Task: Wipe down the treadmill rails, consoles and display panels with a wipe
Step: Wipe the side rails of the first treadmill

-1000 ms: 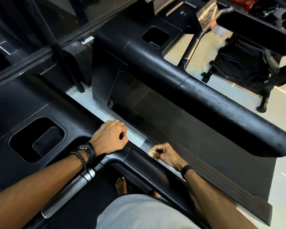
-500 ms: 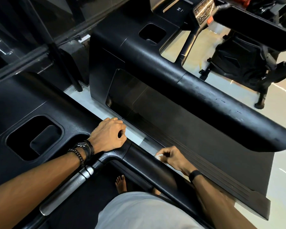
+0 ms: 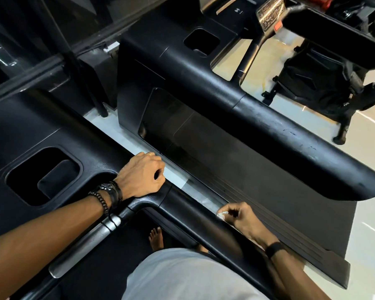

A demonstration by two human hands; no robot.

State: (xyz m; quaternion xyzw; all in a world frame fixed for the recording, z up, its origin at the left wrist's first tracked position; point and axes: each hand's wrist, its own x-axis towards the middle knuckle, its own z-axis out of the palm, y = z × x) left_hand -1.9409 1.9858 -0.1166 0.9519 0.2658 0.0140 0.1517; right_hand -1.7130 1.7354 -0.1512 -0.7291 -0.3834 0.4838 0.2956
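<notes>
Right hand (image 3: 241,217) slid down the rail (image 3: 204,219), pinching the wipe (image 3: 222,215); left hand (image 3: 142,175) grips the console (image 3: 95,146)

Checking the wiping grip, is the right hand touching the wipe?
Touching. The head view shows the right hand pinching the white wipe at its fingertips, against the rail.

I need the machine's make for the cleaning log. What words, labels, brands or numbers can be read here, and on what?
No text can be read.
Neighbouring treadmill console: small white mark, too blurred to read.
Metallic plate with an orange tag: print too small to read.
</notes>
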